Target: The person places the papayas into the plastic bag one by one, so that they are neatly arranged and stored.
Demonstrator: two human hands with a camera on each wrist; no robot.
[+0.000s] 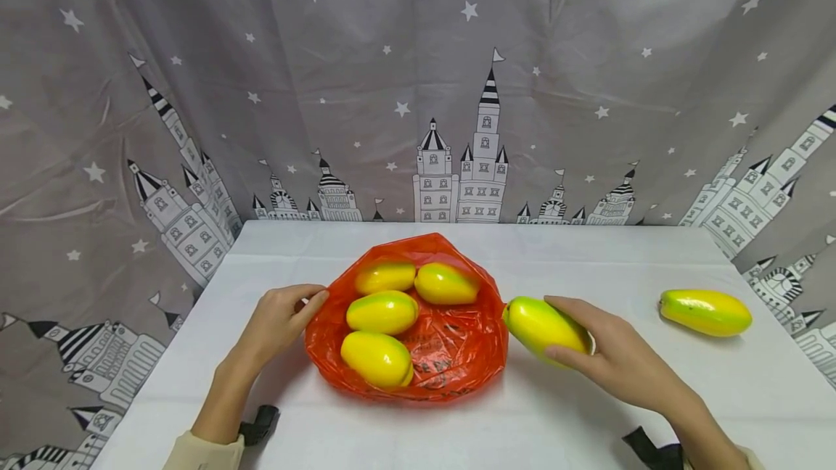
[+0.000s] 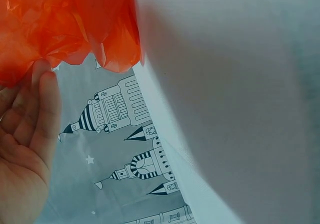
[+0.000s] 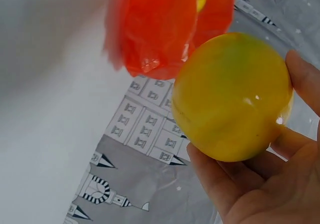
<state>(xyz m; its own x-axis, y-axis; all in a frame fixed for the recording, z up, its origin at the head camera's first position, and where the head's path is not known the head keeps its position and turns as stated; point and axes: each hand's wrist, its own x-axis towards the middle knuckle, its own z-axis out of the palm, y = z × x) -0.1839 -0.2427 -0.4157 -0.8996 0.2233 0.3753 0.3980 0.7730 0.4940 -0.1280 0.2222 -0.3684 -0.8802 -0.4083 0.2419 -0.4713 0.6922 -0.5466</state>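
A red plastic bag point(image 1: 451, 365) lies with its mouth wide open in the middle of the table, several yellow-green papayas point(image 1: 382, 312) inside it, mostly toward its left and back. At the bag's left rim, my left hand point(image 1: 281, 318) pinches the plastic between thumb and fingers; the left wrist view shows its fingertips against the bag's outside. My right hand point(image 1: 610, 354) grips another papaya point(image 1: 542, 325) just off the bag's right rim, its tip pointing toward the bag. Fingers and thumb wrap the fruit's rear end in the right wrist view.
One more papaya point(image 1: 705, 312) lies by itself on the white tablecloth point(image 1: 588, 252), at the right side. Behind the table hangs a grey curtain point(image 1: 366, 42) printed with castles and stars. Each wrist carries a black strap point(image 1: 260, 424).
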